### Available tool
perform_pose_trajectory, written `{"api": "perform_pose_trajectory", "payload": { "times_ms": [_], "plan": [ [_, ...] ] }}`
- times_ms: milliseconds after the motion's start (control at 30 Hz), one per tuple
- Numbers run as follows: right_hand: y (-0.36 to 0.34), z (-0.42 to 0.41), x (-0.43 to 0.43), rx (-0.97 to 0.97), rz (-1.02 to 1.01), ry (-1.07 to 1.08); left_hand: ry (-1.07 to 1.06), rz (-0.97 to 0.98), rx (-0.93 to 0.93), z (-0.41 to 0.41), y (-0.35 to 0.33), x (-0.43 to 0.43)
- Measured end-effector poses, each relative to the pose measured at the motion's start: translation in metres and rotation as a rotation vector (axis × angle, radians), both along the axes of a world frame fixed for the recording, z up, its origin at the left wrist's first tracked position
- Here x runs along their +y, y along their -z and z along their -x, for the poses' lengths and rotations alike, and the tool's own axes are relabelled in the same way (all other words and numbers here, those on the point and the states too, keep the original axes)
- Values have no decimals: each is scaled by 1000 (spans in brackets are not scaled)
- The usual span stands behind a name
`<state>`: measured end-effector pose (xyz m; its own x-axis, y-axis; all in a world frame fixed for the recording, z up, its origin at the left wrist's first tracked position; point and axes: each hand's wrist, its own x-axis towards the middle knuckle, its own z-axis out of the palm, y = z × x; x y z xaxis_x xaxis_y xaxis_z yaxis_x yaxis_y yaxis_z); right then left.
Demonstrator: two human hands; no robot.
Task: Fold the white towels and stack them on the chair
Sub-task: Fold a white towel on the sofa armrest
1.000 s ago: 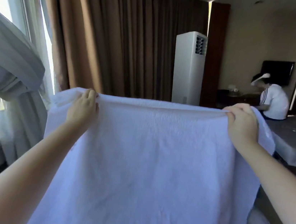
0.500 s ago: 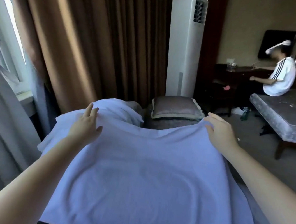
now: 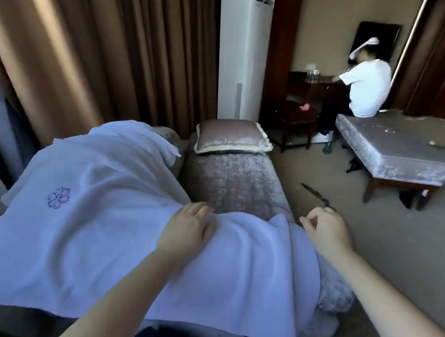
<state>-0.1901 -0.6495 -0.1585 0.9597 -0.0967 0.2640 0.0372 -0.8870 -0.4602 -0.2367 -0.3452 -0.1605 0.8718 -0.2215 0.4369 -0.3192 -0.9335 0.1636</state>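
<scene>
A white towel (image 3: 93,236) lies spread open across the near end of the chair (image 3: 236,181), a long seat covered in mauve-grey velvet; the cloth hangs over the seat's left side and near edge, and an embroidered emblem (image 3: 59,197) shows on its left half; the left hand (image 3: 188,229) rests palm down on the towel close to its far edge, fingers relaxed and laid on the cloth, gripping nothing; the far edge rises in a small peak just to the right of this hand; the right hand (image 3: 326,233) hangs just beyond the towel's far right corner, over the chair's right side, fingers loosely curled with nothing held in them, and whether a fingertip touches the cloth cannot be told; behind the spread towel, on the left, a 2nd white towel (image 3: 137,140) lies in a heap, touching the 1st; a velvet cushion (image 3: 231,137) with pale trim lies at the far end of the seat; brown curtains (image 3: 91,38) hang behind, with a white floor-standing air conditioner (image 3: 243,43) at their right; across the carpet (image 3: 375,245), well apart, another person (image 3: 367,88) in a white shirt sits at the end of an upholstered bench (image 3: 393,151), facing a dark wooden desk (image 3: 311,86); a low dark wooden table (image 3: 293,118) near the desk carries a small pink object (image 3: 305,107)
</scene>
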Motion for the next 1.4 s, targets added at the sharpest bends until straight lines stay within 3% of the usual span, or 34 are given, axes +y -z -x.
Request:
{"api": "perform_pose_trajectory", "payload": {
  "times_ms": [267,500,700,900,1233,1400],
  "plan": [
    [24,34,6,-39,-83,130,-90,-65,-75,0,7,-4],
    [20,38,5,-38,-62,83,-108,-47,-103,-2,12,-1],
    [21,56,-50,-30,-94,231,-112,-54,-131,-3,14,-2],
    [29,59,-51,-22,57,251,-93,-66,-137,-3,16,-3],
    [-5,-34,-2,-371,102,4,-50,-92,-166,-43,-10,-4],
    [-18,-100,48,-407,115,-68,-93,-333,-144,-121,-24,-11]
  ]
}}
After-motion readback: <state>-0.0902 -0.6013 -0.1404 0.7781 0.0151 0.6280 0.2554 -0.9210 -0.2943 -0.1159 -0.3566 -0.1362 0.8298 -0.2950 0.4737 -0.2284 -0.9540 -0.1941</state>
